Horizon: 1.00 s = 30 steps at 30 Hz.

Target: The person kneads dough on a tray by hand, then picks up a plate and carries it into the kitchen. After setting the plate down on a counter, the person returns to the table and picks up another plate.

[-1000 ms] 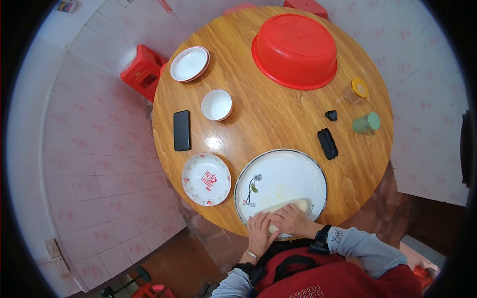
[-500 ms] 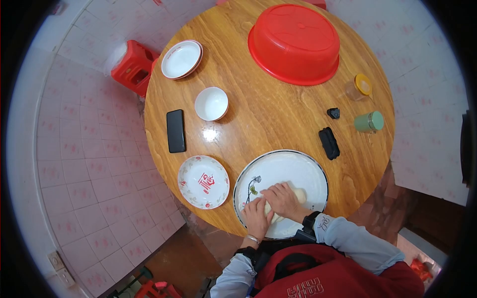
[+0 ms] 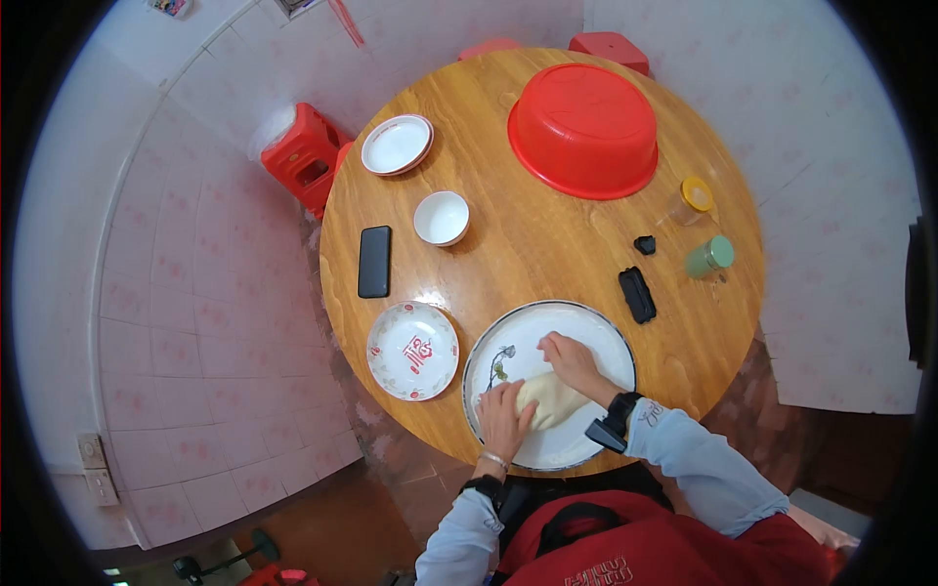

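A pale lump of dough (image 3: 550, 401) lies on a large white plate (image 3: 586, 327) with a dark rim and a painted flower. At the dough's left end, my left hand (image 3: 502, 414) grips it, thumb against its side and fingers over the edge. My right hand (image 3: 574, 362) is above the dough's far right side, fingers curled together and their tips past the dough over the plate; nothing shows in them. The palm hides part of the dough's right side.
Left of the plate are a patterned dish (image 3: 396, 376), black phone (image 3: 374, 262), white bowl (image 3: 442, 219) and stacked plates (image 3: 398, 145). An upturned red basin (image 3: 586, 127) stands behind. At right are a yellow-lidded jar (image 3: 694, 197), green container (image 3: 709, 257) and black case (image 3: 637, 295).
My right hand has moved from beside my left hand, off the dough's top toward the far right, exposing more dough. My left hand stays at its left end. The view has shifted.
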{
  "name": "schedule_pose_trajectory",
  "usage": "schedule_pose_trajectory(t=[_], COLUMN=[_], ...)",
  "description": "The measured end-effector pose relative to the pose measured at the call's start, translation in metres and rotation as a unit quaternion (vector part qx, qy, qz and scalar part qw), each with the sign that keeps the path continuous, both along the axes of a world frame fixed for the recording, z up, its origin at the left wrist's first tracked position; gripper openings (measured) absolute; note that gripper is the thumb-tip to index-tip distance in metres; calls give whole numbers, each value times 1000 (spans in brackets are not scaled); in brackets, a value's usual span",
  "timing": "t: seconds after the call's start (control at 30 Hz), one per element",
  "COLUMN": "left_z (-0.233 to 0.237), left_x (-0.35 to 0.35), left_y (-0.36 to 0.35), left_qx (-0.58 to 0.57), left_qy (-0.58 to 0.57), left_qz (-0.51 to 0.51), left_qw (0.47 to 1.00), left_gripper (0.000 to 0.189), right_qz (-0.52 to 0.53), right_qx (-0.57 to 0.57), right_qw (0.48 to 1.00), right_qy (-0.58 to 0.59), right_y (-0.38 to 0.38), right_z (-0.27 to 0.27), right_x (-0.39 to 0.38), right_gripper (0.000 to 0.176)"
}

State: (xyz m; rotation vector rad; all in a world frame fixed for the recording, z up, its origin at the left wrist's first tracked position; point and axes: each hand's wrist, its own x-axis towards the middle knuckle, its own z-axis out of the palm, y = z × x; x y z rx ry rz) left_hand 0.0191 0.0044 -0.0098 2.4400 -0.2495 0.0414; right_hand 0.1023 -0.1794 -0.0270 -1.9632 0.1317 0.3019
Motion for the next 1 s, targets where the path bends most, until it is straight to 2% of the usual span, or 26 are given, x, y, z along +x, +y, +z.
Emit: schedule_pose_trajectory(t=[0.07, 0.13, 0.2, 0.27, 0.37, 0.43, 0.5, 0.53, 0.8, 1.0], left_z=[16, 44, 47, 37, 20, 18, 15, 12, -6, -9], left_x=[-20, -35, -46, -55, -63, -71, -73, -72, -36, 15], left_y=[-1, 1, 1, -7, -14, -12, -10, -9, -6, -3], left_qx=[-17, -51, -49, -60, -64, -39, -13, 3, 37, 12], left_qy=[-24, -36, -39, -46, -26, -37, -48, -62, -46, 25], left_qz=[-23, -60, -57, -41, -26, -42, -57, -79, -133, -137], left_qw=[999, 996, 996, 996, 997, 998, 997, 995, 989, 990], left_gripper=[49, 46, 45, 41, 39, 40, 41, 43, 40, 25], right_qz=[63, 45, 23, 73, 51, 78, 161, 169, 159, 105], right_qx=[-160, -141, -119, -151, -139, -162, -174, -171, -188, -150], right_qw=[984, 986, 986, 976, 974, 966, 934, 930, 935, 961], right_qy=[-39, -81, -116, -142, -173, -188, -268, -278, -256, -208], right_y=[-19, -24, -20, -15, -6, -8, -13, -13, -10, -2], right_z=[10, 4, 8, 41, 55, 48, 40, 36, 18, 10], right_x=[-21, -47, -64, -74, -90, -102, -110, -111, -89, -54], right_gripper=[28, 26, 25, 19, 16, 19, 22, 25, 18, 8])
